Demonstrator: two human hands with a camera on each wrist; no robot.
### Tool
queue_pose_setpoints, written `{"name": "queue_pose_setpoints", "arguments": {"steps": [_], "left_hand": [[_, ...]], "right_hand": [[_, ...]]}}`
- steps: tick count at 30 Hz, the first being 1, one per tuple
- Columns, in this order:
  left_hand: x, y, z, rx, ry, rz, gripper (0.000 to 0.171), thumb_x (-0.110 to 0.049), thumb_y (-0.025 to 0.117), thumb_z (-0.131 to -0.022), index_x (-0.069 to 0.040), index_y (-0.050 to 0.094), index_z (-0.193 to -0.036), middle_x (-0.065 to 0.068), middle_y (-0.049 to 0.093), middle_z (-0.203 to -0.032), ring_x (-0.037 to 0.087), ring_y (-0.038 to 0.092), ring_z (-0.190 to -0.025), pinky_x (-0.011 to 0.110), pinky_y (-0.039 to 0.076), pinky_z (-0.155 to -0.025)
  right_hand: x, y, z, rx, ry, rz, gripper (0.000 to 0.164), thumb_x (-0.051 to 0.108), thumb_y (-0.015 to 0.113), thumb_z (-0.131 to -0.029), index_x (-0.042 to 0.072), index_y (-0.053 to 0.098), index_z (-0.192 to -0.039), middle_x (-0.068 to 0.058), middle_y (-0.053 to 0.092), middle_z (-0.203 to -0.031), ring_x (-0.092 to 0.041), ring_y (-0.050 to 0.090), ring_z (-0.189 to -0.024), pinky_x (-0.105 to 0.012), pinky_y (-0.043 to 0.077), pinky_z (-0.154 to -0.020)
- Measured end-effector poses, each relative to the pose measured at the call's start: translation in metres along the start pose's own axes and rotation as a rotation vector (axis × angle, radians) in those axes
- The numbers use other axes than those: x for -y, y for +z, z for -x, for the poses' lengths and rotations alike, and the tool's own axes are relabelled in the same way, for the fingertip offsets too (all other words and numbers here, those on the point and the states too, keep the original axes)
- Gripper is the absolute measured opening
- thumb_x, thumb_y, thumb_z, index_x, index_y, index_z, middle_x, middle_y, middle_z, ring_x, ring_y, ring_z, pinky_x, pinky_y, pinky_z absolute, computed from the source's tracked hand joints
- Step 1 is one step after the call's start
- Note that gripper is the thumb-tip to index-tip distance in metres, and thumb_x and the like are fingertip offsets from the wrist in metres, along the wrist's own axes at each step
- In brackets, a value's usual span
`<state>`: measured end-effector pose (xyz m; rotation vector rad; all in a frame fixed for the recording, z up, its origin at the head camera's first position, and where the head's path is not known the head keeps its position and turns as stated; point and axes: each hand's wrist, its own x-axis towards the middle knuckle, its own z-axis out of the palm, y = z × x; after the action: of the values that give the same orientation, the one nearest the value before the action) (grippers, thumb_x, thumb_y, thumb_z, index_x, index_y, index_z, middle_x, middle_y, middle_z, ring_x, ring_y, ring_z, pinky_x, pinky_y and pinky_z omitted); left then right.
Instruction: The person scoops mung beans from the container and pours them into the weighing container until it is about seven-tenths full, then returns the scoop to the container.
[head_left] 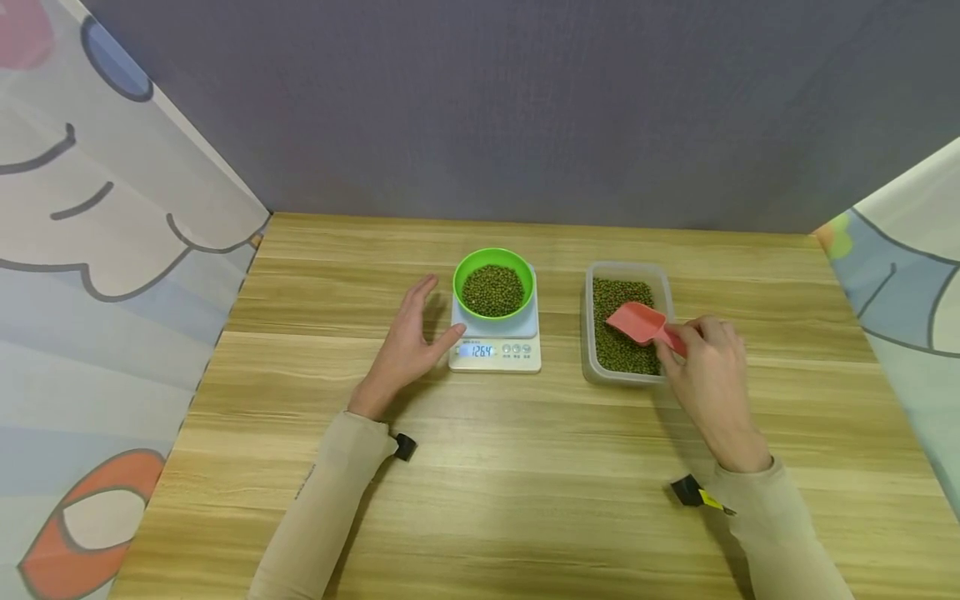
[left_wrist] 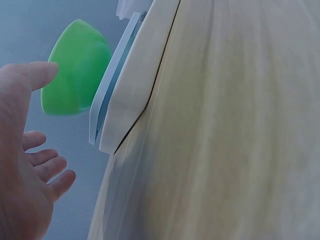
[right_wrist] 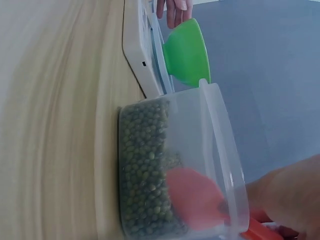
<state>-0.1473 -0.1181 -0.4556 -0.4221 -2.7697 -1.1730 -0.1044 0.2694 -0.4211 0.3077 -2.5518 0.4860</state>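
My right hand (head_left: 708, 375) pinches the handle of a red scoop (head_left: 636, 322), whose blade is inside a clear plastic container (head_left: 628, 379) of green mung beans (head_left: 626, 358). Through the container wall in the right wrist view, the scoop's blade (right_wrist: 195, 197) shows against the beans. My left hand (head_left: 408, 346) is spread beside a green bowl (head_left: 459, 292), thumb and fingers apart and holding nothing. Mung beans (head_left: 492, 290) lie in the bowl, which stands on a white kitchen scale (head_left: 495, 327). Its display (head_left: 477, 351) seems to read 126.4.
Wood-grain table (head_left: 525, 475) lies under everything, the container standing to the right of the scale. A grey panel (head_left: 525, 108) rises along the table's back edge. Printed cloth (head_left: 112, 250) hangs at the left and right sides.
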Motion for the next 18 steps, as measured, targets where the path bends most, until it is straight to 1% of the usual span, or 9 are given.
{"name": "queue_pose_setpoints", "arguments": {"steps": [4, 9, 12, 18], "left_hand": [[-0.002, 0.0, 0.0, 0.003, -0.005, 0.002, 0.089, -0.055, 0.058, -0.085, -0.006, 0.022, -0.15, 0.009, 0.022, -0.155, 0.023, 0.022, -0.138, 0.051, 0.025, -0.111], [-0.001, 0.001, 0.0, 0.005, -0.009, 0.003, 0.089, -0.054, 0.058, -0.085, -0.005, 0.023, -0.15, 0.009, 0.022, -0.155, 0.023, 0.022, -0.138, 0.052, 0.026, -0.111], [-0.001, 0.001, -0.001, 0.007, -0.006, 0.005, 0.089, -0.054, 0.058, -0.085, -0.005, 0.023, -0.15, 0.01, 0.022, -0.155, 0.023, 0.021, -0.139, 0.052, 0.025, -0.111], [-0.002, 0.001, -0.002, 0.005, -0.008, 0.007, 0.089, -0.055, 0.058, -0.085, -0.004, 0.023, -0.149, 0.011, 0.023, -0.155, 0.024, 0.022, -0.138, 0.054, 0.026, -0.11]], "right_hand": [[0.004, -0.002, -0.004, 0.022, -0.015, 0.046, 0.023, 0.007, 0.076, -0.072, -0.01, 0.069, -0.086, -0.022, 0.058, -0.079, -0.036, 0.048, -0.072, -0.048, 0.038, -0.059], [0.009, 0.003, -0.008, 0.028, -0.057, 0.083, 0.023, 0.011, 0.075, -0.074, -0.009, 0.069, -0.085, -0.022, 0.059, -0.077, -0.037, 0.05, -0.07, -0.049, 0.039, -0.058], [0.011, 0.007, -0.01, 0.038, -0.054, 0.081, 0.023, 0.012, 0.075, -0.075, -0.009, 0.069, -0.085, -0.022, 0.059, -0.076, -0.037, 0.05, -0.071, -0.05, 0.039, -0.059], [0.014, 0.012, -0.013, 0.068, -0.011, 0.051, 0.023, 0.012, 0.074, -0.077, -0.008, 0.069, -0.086, -0.022, 0.059, -0.077, -0.037, 0.05, -0.072, -0.051, 0.039, -0.062]]}}
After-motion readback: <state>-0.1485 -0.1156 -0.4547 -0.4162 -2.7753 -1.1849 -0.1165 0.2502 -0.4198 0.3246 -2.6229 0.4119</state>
